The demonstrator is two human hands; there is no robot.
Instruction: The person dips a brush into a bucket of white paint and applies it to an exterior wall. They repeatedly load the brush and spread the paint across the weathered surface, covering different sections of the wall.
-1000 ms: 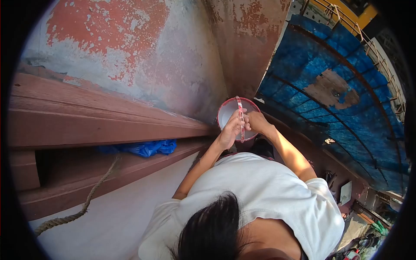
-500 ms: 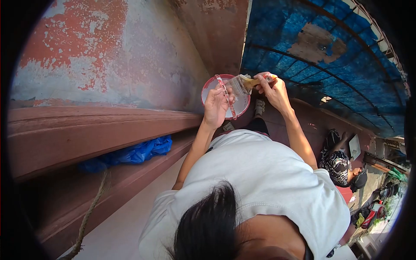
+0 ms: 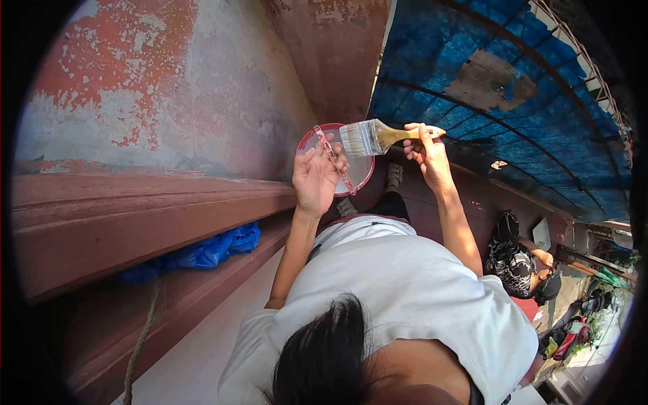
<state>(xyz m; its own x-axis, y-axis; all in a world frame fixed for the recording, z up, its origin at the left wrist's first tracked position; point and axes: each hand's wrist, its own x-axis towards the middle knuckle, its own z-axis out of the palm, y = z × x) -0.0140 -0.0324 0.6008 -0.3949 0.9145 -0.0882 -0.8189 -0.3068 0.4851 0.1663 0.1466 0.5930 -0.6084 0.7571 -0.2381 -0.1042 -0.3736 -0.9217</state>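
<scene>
Brush lifted clear of bucket since half-second ago, bristles now level, pointing left above rim. Right hand clenched on wooden handle. Left hand loosely curled round red bail handle of bucket. Bucket red-rimmed, interior pale; contents not discernible. Blue plastic sheet bunched under timber ledge.

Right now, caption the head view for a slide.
Left hand holds paint bucket; right hand lifts brush.

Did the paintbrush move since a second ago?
Yes. The paintbrush in the right hand has come up out of the bucket and now sits above its rim, bristles toward the wall.
</scene>
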